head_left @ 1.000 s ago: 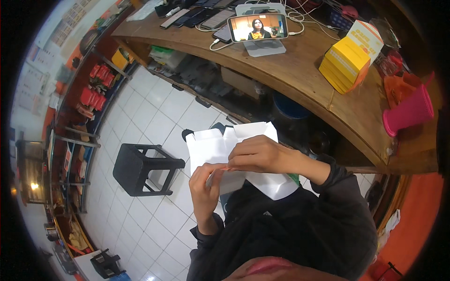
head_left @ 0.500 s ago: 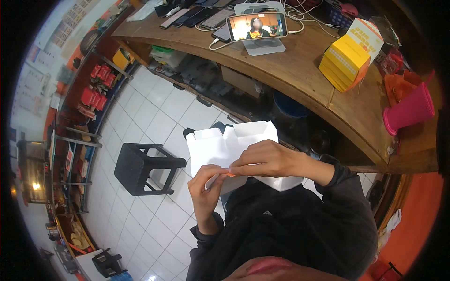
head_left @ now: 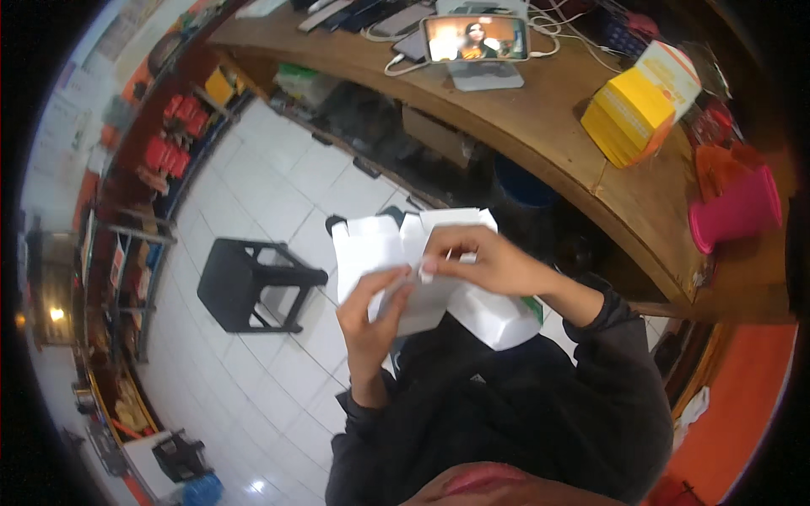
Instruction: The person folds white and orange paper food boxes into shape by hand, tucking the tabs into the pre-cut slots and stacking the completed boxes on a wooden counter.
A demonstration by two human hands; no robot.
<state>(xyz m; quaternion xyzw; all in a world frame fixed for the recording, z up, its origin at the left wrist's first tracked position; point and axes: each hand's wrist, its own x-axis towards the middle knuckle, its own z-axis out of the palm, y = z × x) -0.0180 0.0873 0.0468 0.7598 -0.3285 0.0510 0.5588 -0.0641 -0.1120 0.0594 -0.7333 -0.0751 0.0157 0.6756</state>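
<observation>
A partly folded white cardboard box (head_left: 367, 244) rests over my lap, its flaps spread and its pale inner side showing. My left hand (head_left: 369, 316) is at its near edge, thumb and fingers curled around the cardboard. Just to the right, my right hand (head_left: 479, 263) has fingers bent down and pinched on a small white flap of the same box. The fingertips of both hands are close together but apart. Motion blur hides the exact fold between them. A rounded white panel (head_left: 496, 316) with a bit of green at its edge lies below my right wrist.
A wooden counter (head_left: 548, 110) curves across the far side, bearing a phone on a stand (head_left: 475, 40), cables, several more phones, yellow folded cartons (head_left: 626, 118) and a pink cup-shaped container (head_left: 736, 209). A black stool (head_left: 253, 285) stands on the tiled floor to the left.
My hands have drawn slightly apart and up, and the right fingers have bent more. The orange bit between my fingertips no longer shows. The whole view has shifted a little.
</observation>
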